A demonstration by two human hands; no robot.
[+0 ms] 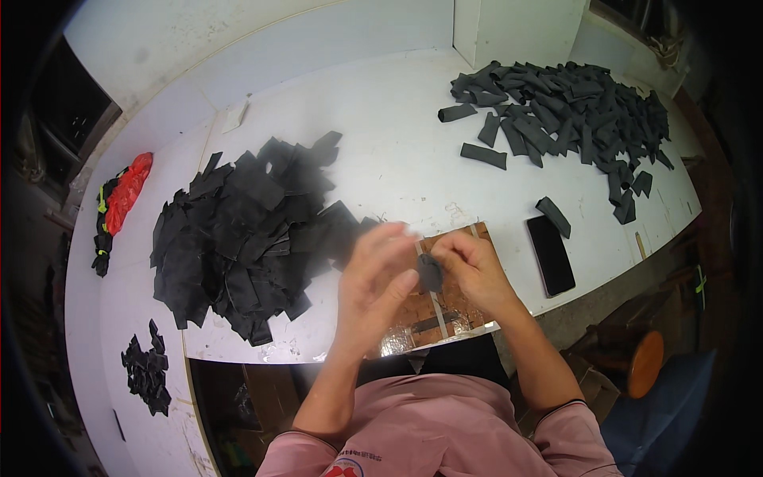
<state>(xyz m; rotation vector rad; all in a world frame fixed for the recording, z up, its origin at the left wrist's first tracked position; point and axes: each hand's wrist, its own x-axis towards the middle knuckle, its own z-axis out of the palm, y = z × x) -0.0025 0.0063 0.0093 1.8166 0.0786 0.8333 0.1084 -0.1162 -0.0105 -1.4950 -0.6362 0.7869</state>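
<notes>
My right hand (pixel 477 274) pinches a small dark grey fabric piece (pixel 430 274) between thumb and fingers. My left hand (pixel 372 278) is beside it with fingers apart and slightly blurred, its thumb tip close to the piece. Whether that thumb touches the fabric I cannot tell. Both hands are over a brown board (pixel 461 306) with pale strips across it, at the table's near edge. A dark strip (pixel 435 321) lies on the board. Left of my left hand spreads a big heap of flat black fabric pieces (pixel 238 230).
Many rolled dark grey fabric tubes (pixel 556 111) are heaped at the far right. One lone tube (pixel 553 217) leans against a black phone (pixel 550 258). A red plastic bag (pixel 129 191) and a small black pile (pixel 147 374) lie far left. A wooden stool (pixel 645 364) stands lower right.
</notes>
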